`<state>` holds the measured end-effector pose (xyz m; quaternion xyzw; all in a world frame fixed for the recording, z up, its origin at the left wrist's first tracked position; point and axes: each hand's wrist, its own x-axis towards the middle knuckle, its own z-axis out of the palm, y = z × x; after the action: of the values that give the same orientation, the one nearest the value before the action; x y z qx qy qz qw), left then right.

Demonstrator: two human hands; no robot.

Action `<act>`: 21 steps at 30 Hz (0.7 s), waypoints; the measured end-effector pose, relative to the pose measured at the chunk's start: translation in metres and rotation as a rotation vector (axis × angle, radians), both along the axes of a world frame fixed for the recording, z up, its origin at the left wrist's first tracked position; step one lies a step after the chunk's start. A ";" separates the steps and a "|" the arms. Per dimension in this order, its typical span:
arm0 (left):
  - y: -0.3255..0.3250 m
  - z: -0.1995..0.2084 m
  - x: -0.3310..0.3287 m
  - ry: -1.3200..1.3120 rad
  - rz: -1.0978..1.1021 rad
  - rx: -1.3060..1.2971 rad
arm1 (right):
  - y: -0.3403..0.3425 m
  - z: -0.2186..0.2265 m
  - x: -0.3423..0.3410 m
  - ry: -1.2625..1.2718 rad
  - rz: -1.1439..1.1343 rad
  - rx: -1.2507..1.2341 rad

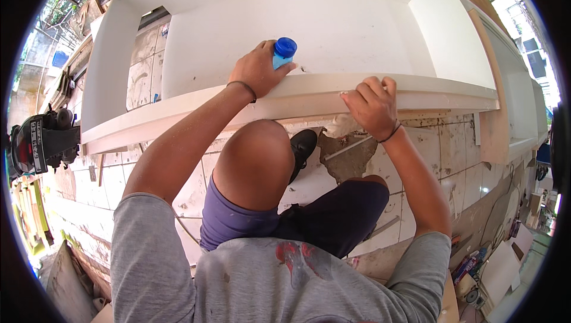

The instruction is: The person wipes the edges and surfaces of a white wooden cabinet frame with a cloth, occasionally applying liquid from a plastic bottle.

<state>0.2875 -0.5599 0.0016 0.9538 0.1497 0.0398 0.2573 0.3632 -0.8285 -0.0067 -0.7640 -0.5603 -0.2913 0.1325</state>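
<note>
My left hand (257,68) is wrapped round a small bottle (282,60) with a blue cap and a light blue body. It stands just behind the front rail (309,93) of a large white cabinet frame, and my palm covers most of its body. At the same rail, farther right, my right hand (375,106) is closed, with its fingers curled and its thumb toward the left. Whatever it pinches, if anything, is hidden or too small to make out. Behind the rail lies the cabinet's white panel (339,35).
White side walls (446,32) rise at the cabinet's ends, and another cabinet frame (516,100) adjoins on the right. Below are my knees and a stained tile floor (416,150) with a broken patch (348,159). A dark machine (44,139) sits far left; boards and clutter (493,272) lie lower right.
</note>
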 end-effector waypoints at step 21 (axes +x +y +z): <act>0.002 0.000 0.001 -0.020 -0.004 -0.014 | 0.018 -0.032 -0.053 0.242 -0.391 0.327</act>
<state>0.2883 -0.5582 0.0015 0.9519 0.1455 0.0477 0.2654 0.3097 -0.8104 -0.0384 -0.8551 -0.3281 -0.3048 0.2612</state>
